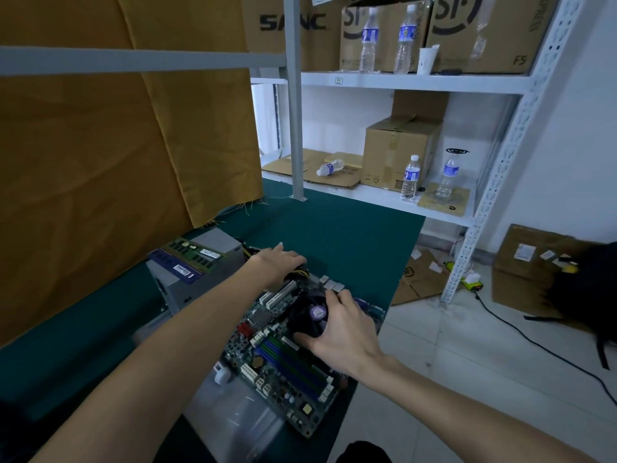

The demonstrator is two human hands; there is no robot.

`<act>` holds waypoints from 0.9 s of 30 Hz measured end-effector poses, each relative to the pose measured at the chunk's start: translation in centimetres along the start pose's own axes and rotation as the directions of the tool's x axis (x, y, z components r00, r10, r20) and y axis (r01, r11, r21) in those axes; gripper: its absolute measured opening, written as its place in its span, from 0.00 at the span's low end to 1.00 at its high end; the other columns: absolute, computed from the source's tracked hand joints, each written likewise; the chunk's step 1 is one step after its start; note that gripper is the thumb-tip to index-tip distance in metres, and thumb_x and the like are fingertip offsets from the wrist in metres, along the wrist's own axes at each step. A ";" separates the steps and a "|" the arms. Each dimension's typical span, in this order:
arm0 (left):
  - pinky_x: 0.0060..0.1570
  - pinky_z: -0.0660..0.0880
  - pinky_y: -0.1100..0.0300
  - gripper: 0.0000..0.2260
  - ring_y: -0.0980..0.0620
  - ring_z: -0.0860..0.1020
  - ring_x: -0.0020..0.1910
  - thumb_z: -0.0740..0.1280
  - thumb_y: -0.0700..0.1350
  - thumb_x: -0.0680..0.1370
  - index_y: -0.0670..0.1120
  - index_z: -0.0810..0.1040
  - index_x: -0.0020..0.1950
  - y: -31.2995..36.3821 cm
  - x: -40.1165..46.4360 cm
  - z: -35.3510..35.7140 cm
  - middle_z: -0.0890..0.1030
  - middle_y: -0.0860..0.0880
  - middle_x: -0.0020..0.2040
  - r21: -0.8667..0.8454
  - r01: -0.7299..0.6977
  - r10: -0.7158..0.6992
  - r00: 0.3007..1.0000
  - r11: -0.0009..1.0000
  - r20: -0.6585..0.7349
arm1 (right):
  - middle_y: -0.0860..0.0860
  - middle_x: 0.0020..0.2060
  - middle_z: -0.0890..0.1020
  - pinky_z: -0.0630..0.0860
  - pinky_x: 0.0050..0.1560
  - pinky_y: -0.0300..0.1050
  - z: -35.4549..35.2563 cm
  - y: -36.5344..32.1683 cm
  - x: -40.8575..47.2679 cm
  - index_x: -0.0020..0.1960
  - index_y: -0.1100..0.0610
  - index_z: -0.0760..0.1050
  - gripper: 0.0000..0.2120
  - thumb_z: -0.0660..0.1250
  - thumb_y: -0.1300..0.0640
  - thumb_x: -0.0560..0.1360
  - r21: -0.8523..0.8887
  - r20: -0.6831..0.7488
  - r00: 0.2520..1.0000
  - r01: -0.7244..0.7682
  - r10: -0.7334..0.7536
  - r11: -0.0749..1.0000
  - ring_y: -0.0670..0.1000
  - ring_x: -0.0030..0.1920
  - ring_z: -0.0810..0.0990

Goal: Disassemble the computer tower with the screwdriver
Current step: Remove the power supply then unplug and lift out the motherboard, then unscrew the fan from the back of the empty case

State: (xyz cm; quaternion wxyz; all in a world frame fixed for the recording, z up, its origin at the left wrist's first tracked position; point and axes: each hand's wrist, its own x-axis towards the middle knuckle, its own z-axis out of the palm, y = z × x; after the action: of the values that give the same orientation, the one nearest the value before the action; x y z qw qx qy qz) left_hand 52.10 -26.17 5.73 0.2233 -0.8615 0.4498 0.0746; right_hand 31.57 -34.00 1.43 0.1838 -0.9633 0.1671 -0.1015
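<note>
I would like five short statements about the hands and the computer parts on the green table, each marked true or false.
1. The right hand grips the black cooler fan on the motherboard. True.
2. The left hand holds a screwdriver. False: no screwdriver shows; its straight fingers rest on a bundle of cables beyond the board.
3. Two memory sticks lie on top of the grey metal box. True.
4. The motherboard stands upright against the shelf. False: it lies flat, partly on a grey metal panel.
5. All water bottles on the lower shelf stand upright. False: one bottle lies on its side.
</note>
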 end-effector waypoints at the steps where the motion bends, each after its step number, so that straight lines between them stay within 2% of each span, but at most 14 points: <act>1: 0.73 0.66 0.43 0.37 0.39 0.55 0.80 0.67 0.36 0.79 0.51 0.51 0.82 0.1 0.0 0.0 0.57 0.49 0.81 0.003 0.001 -0.001 1.000 1.000 0.006 | 0.52 0.64 0.71 0.77 0.57 0.52 0.2 -0.3 0.3 0.74 0.54 0.65 0.47 0.66 0.24 0.66 0.007 -0.001 1.000 -0.003 0.003 1.000 0.57 0.65 0.74; 8: 0.70 0.69 0.41 0.38 0.36 0.57 0.78 0.69 0.39 0.79 0.51 0.49 0.83 0.1 -0.2 0.6 0.55 0.49 0.82 0.040 -0.003 0.003 1.000 0.999 -0.002 | 0.53 0.66 0.70 0.76 0.57 0.53 1.2 -0.9 1.9 0.74 0.55 0.63 0.47 0.66 0.25 0.68 -0.005 0.003 1.000 -0.002 0.002 1.000 0.57 0.67 0.72; 11: 0.74 0.65 0.43 0.40 0.38 0.57 0.79 0.70 0.40 0.79 0.50 0.49 0.83 0.2 -1.0 0.5 0.54 0.47 0.82 -0.023 -0.014 0.013 1.000 1.000 -0.009 | 0.53 0.67 0.69 0.76 0.58 0.54 1.4 -0.7 1.8 0.76 0.56 0.61 0.48 0.65 0.25 0.68 -0.026 0.017 1.000 0.006 -0.006 1.000 0.58 0.68 0.71; 13: 0.74 0.63 0.47 0.39 0.41 0.59 0.78 0.71 0.39 0.78 0.47 0.51 0.83 0.4 -2.3 0.3 0.57 0.45 0.82 -0.090 -0.032 0.026 0.998 0.995 -0.057 | 0.54 0.68 0.68 0.76 0.59 0.55 1.4 -0.7 1.8 0.77 0.56 0.59 0.49 0.64 0.25 0.69 -0.034 0.026 1.000 0.010 -0.009 0.999 0.58 0.69 0.70; 16: 0.70 0.67 0.49 0.39 0.40 0.61 0.77 0.69 0.35 0.77 0.46 0.52 0.82 0.9 -5.6 0.2 0.59 0.43 0.80 -0.200 -0.050 0.027 0.993 0.979 -0.117 | 0.54 0.68 0.67 0.76 0.59 0.55 1.5 -0.6 1.8 0.78 0.57 0.57 0.50 0.64 0.25 0.69 -0.036 0.032 0.999 0.003 -0.002 0.999 0.59 0.69 0.70; 18: 0.63 0.73 0.48 0.35 0.40 0.68 0.72 0.66 0.34 0.78 0.48 0.56 0.81 1.1 -8.5 0.3 0.63 0.42 0.77 -0.262 -0.052 0.015 0.990 0.964 -0.139 | 0.54 0.69 0.67 0.76 0.59 0.55 1.5 -0.7 1.8 0.78 0.57 0.57 0.50 0.65 0.26 0.69 -0.039 0.039 0.999 0.005 -0.003 0.999 0.60 0.69 0.70; 22: 0.57 0.77 0.45 0.16 0.45 0.77 0.61 0.62 0.42 0.82 0.50 0.73 0.70 1.1 -16.0 1.0 0.78 0.47 0.65 -0.437 -0.054 -0.025 0.985 0.898 -0.173 | 0.57 0.72 0.67 0.74 0.61 0.55 1.0 -1.0 1.9 0.79 0.59 0.56 0.51 0.66 0.27 0.70 -0.080 0.081 0.997 0.009 -0.002 0.997 0.61 0.70 0.69; 25: 0.54 0.78 0.51 0.13 0.53 0.79 0.54 0.62 0.43 0.82 0.53 0.78 0.63 1.0 -22.2 1.8 0.82 0.53 0.57 -0.520 -0.038 -0.082 0.975 0.853 -0.206 | 0.61 0.71 0.68 0.68 0.68 0.56 0.2 -2.2 1.1 0.78 0.63 0.59 0.50 0.63 0.27 0.72 -0.281 0.013 1.000 0.020 -0.017 0.960 0.62 0.70 0.68; 27: 0.55 0.78 0.57 0.12 0.58 0.79 0.54 0.63 0.44 0.82 0.54 0.78 0.64 0.9 -26.1 2.7 0.81 0.56 0.58 -0.566 0.001 -0.149 0.965 0.825 -0.216 | 0.63 0.71 0.68 0.62 0.72 0.59 0.4 -3.9 -0.1 0.76 0.66 0.61 0.45 0.63 0.32 0.75 -0.454 -0.066 0.987 0.103 -0.149 0.885 0.64 0.71 0.66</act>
State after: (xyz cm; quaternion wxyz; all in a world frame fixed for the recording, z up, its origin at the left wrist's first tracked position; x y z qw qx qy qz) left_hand 36.34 -6.01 11.65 -0.0953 -0.9084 0.3981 0.0849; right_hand 32.70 -30.43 2.61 -0.0593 -0.9822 0.1317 -0.1197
